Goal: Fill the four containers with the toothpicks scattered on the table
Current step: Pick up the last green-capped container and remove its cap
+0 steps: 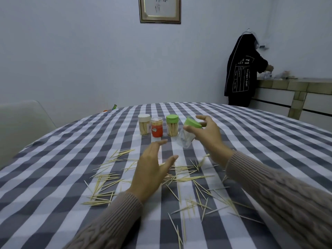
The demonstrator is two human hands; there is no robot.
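Note:
Several toothpicks [186,178] lie scattered over the checked tablecloth [251,141] in front of me. Three containers stand in a row farther back: a white-lidded one [144,127] holding toothpicks, a red one [157,129] with a clear lid, and a green-lidded one [172,127] holding toothpicks. My right hand [208,135] grips a fourth clear container [186,139] with a green lid [193,122], tilted in the air above the table. My left hand [150,169] hovers with straight fingers over the toothpicks, below and left of that container, holding nothing.
A pale chair back [23,126] stands at the table's left. At the far right a person in a dark hooded top [242,74] stands at a tiled counter [294,87]. A framed picture [160,9] hangs on the back wall.

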